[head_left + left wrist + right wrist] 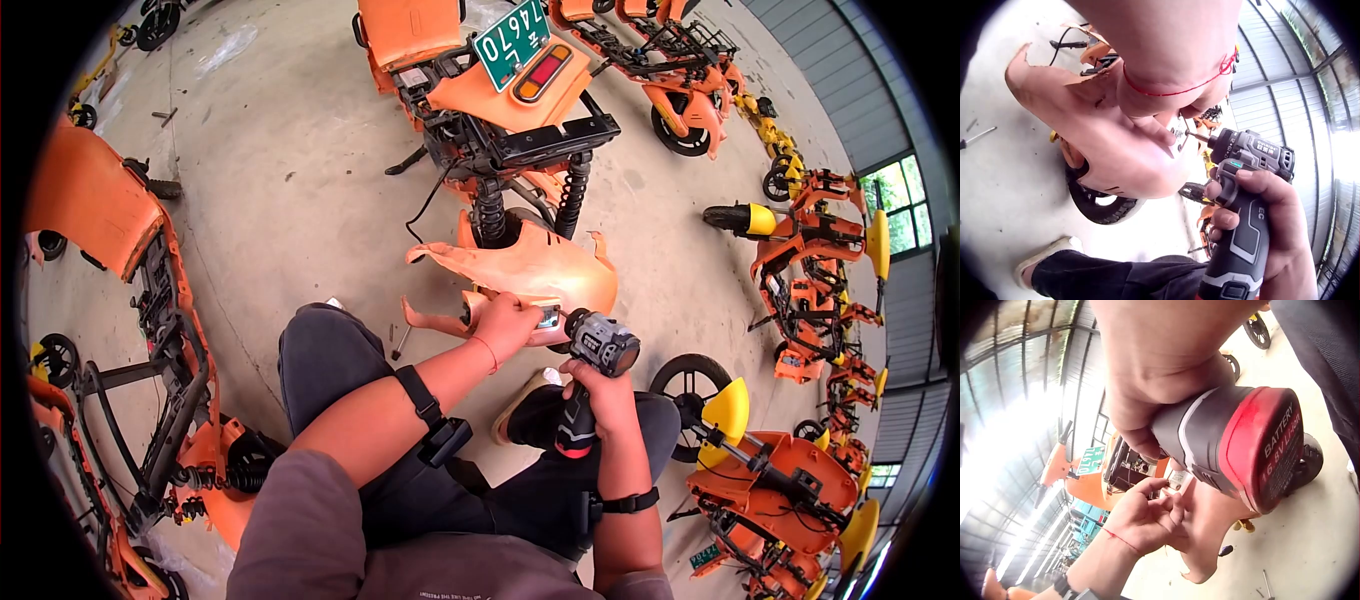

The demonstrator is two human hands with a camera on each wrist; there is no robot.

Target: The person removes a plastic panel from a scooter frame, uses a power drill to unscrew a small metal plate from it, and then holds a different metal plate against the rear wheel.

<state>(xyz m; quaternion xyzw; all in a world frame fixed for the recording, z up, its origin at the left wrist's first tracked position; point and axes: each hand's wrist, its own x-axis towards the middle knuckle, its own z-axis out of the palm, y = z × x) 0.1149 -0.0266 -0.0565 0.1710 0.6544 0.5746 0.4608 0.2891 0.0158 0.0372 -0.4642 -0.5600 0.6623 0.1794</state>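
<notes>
My right hand point(605, 395) grips a cordless drill point(600, 345) by its handle, a finger at the trigger in the left wrist view. The red-ended battery point(1266, 450) fills much of the right wrist view. Ahead of the chuck, the bit point(1197, 135) points at a small pale rectangular plate point(1179, 133) with dark marks. Fingers of my left hand point(507, 325) pinch that plate at its edge, against a torn orange fender point(540, 265). This fender lies below the rear of an orange scooter point(510, 120); its underside is hidden.
A screwdriver point(979, 137) lies on the concrete floor to the left. An orange scooter frame point(165, 300) stands close on my left. Several stripped orange and yellow scooters line the right side, one with a black wheel point(690, 385) near my right knee.
</notes>
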